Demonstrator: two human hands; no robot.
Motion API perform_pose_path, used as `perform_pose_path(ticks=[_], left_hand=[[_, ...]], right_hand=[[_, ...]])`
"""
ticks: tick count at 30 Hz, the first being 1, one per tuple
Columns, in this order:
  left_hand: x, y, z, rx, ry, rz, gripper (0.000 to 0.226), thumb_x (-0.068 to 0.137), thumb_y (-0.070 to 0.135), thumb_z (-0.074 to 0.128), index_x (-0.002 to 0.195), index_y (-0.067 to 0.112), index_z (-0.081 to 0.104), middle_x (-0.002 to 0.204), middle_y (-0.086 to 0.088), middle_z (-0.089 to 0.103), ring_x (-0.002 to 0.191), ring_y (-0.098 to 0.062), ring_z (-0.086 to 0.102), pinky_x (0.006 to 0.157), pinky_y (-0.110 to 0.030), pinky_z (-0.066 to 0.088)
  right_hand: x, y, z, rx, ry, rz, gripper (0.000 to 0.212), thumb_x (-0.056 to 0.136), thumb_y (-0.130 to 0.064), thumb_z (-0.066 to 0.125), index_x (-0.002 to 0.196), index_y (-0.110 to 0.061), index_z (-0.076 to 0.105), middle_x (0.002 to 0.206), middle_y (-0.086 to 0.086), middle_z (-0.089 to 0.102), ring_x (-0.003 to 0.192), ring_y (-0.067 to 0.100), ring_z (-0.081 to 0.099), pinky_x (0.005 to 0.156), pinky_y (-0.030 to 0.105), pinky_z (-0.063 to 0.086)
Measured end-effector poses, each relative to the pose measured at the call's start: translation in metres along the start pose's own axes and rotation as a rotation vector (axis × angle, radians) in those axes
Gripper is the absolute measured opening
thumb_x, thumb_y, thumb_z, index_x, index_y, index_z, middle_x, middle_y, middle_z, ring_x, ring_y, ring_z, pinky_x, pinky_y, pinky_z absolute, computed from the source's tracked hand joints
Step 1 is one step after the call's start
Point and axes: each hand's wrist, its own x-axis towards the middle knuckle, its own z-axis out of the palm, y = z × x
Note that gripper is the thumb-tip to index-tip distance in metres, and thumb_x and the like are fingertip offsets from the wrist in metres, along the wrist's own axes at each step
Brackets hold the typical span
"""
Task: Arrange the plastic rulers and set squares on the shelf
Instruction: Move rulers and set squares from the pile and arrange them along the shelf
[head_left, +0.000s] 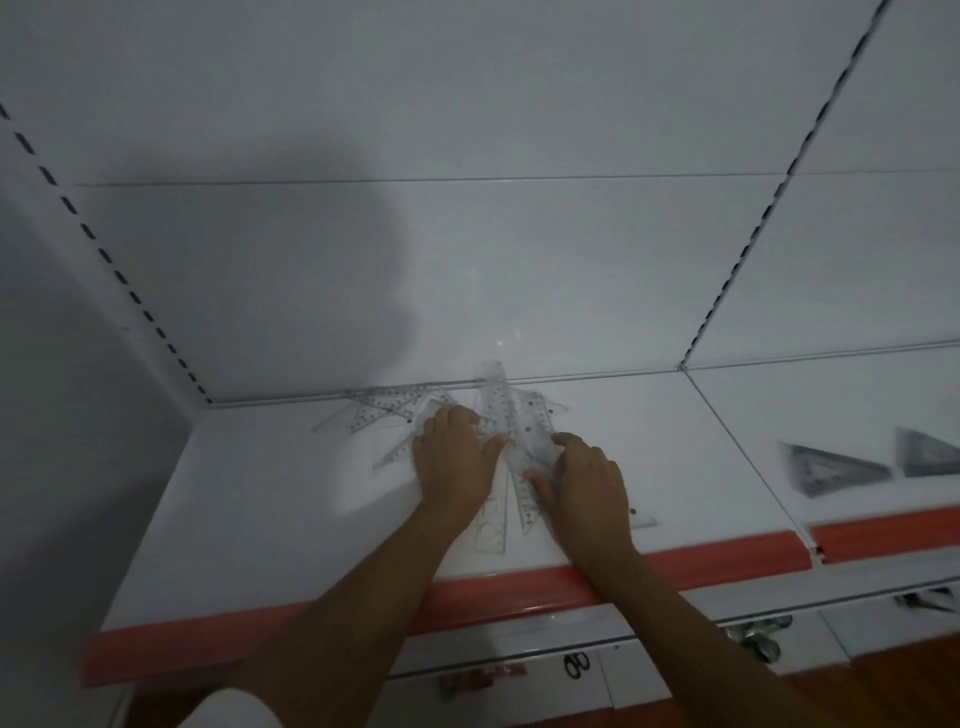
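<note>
Fingers (457, 415) spread flat on rulers (511, 415)

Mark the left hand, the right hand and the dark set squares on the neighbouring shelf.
left hand (454, 457), head view, back of hand.
right hand (584, 480), head view, back of hand.
dark triangular set squares (831, 467), head view, nearer triangle's middle.

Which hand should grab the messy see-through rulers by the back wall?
Probably the left hand: its fingers already touch that scattered pile. The right hand is busy on the long ruler.
</note>
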Motion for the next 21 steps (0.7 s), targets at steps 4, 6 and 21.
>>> perform_pose_path(ticks=[4,6,21], left_hand=[[-0.002,0.0,-0.003,-0.164,0.034,-0.011,0.024,0.086,0.039,0.066,0.098,0.023,0.052,0.086,0.008,0.06,0.085,-0.015,0.06,0.086,-0.038,0.046],[-0.003,-0.001,-0.003,-0.222,0.059,0.0,0.022,0.089,0.036,0.064,0.094,0.024,0.047,0.074,0.01,0.059,0.071,-0.014,0.061,0.078,-0.038,0.05],[-0.015,0.011,-0.01,-0.376,0.132,0.061,0.018,0.102,0.023,0.039,0.087,0.013,0.036,0.062,0.007,0.043,0.05,-0.004,0.041,0.043,-0.016,0.033]], right_hand=[[-0.001,-0.004,-0.004,0.064,-0.021,0.033,0.049,0.087,-0.043,0.062,0.124,-0.012,0.051,0.107,0.005,0.063,0.093,0.019,0.057,0.078,0.024,0.038],[-0.001,-0.005,-0.005,0.102,-0.056,0.051,0.05,0.087,-0.042,0.062,0.126,-0.013,0.048,0.109,0.006,0.063,0.094,0.021,0.059,0.079,0.026,0.042],[-0.006,-0.008,-0.012,0.132,0.008,0.065,0.013,0.098,-0.02,0.045,0.087,-0.017,0.04,0.068,-0.006,0.048,0.058,0.015,0.051,0.048,0.013,0.026]])
